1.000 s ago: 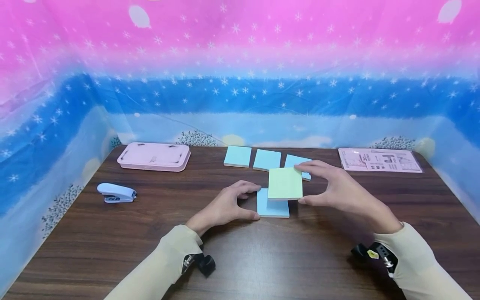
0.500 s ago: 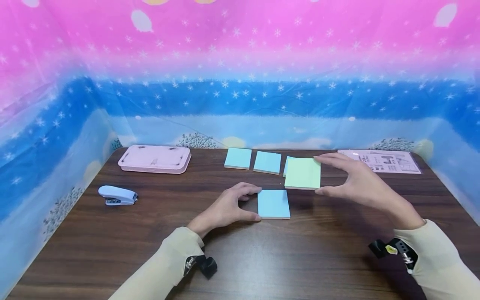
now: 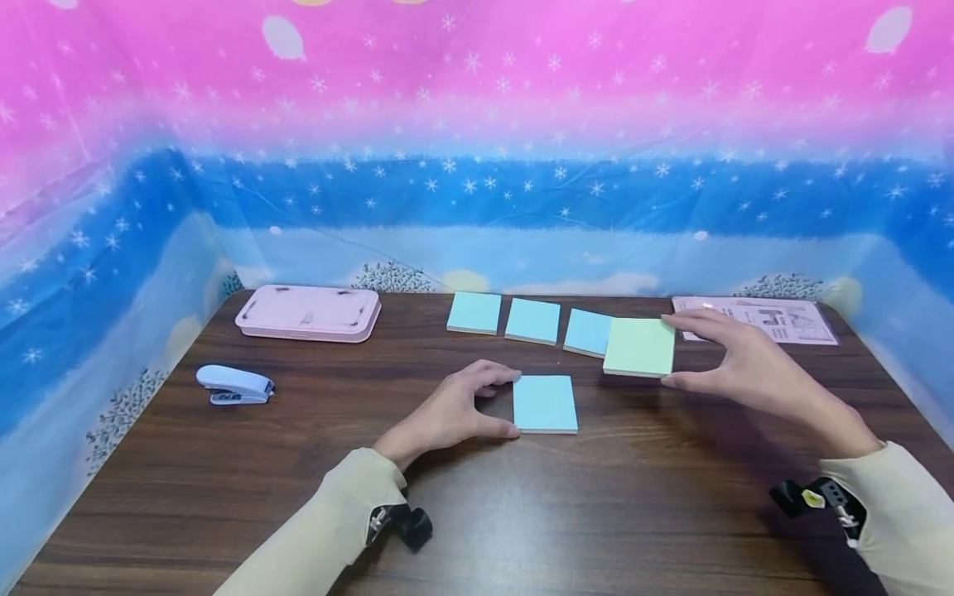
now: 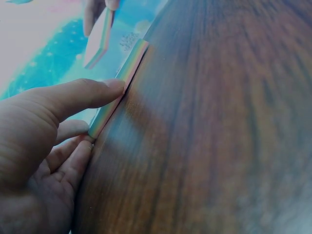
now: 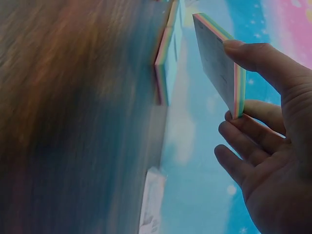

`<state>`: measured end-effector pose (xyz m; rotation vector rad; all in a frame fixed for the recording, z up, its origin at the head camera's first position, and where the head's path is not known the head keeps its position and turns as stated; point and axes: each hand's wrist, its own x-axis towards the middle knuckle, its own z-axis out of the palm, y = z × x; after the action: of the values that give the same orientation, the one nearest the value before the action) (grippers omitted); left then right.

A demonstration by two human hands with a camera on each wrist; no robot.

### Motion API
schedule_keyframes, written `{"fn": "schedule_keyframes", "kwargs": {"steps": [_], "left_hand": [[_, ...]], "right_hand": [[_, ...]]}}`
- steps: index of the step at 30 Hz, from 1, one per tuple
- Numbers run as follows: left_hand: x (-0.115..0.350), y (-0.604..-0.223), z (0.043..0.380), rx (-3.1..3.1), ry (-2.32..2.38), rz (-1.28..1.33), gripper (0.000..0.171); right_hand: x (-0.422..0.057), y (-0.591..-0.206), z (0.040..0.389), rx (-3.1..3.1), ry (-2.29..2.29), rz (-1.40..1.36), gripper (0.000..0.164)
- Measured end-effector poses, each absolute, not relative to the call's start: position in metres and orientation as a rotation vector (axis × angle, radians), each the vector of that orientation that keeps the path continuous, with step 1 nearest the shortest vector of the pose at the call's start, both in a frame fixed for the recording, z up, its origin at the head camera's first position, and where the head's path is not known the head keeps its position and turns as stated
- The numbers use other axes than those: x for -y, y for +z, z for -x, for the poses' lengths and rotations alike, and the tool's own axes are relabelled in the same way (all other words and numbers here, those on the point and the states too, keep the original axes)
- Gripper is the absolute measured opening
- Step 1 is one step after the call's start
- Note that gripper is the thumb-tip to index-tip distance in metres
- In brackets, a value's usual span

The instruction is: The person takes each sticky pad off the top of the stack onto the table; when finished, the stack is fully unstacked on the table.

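Note:
In the head view, my right hand (image 3: pixel 734 360) pinches a sticky note pad with a pale green top (image 3: pixel 638 346) by its right side, thumb on the near edge and fingers on the far one. The right wrist view shows this pad (image 5: pixel 219 63) raised off the table, with a whitish underside and multicoloured layered edges. My left hand (image 3: pixel 458 406) holds a light blue sticky note pad (image 3: pixel 546 404) by its left corners, flat on the table. Its layered edge (image 4: pixel 131 66) shows beyond the thumb in the left wrist view.
Three blue sticky note pads lie in a back row: left (image 3: pixel 474 312), middle (image 3: pixel 532 320) and right (image 3: pixel 586 331), the last partly covered by the held pad. A pink tin case (image 3: pixel 307 312), a light blue stapler (image 3: pixel 234 386) and a flat pink package (image 3: pixel 782 321) rest on the wooden table (image 3: pixel 477 521).
My right hand has carried the green-topped pad rightward, from over the blue pad to beside the back row's right end. My left hand has stayed on its blue pad.

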<state>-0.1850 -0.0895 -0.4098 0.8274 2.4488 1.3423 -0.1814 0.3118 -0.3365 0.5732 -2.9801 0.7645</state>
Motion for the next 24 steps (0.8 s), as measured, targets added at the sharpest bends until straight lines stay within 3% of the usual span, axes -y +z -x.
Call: {"fn": "schedule_keyframes", "kwargs": {"steps": [24], "left_hand": [[0.090, -0.408, 0.184, -2.452, 1.325, -0.808, 0.073]], "right_hand": [[-0.336, -0.371, 0.181, 3.038, 0.758, -0.482, 0.085]]}}
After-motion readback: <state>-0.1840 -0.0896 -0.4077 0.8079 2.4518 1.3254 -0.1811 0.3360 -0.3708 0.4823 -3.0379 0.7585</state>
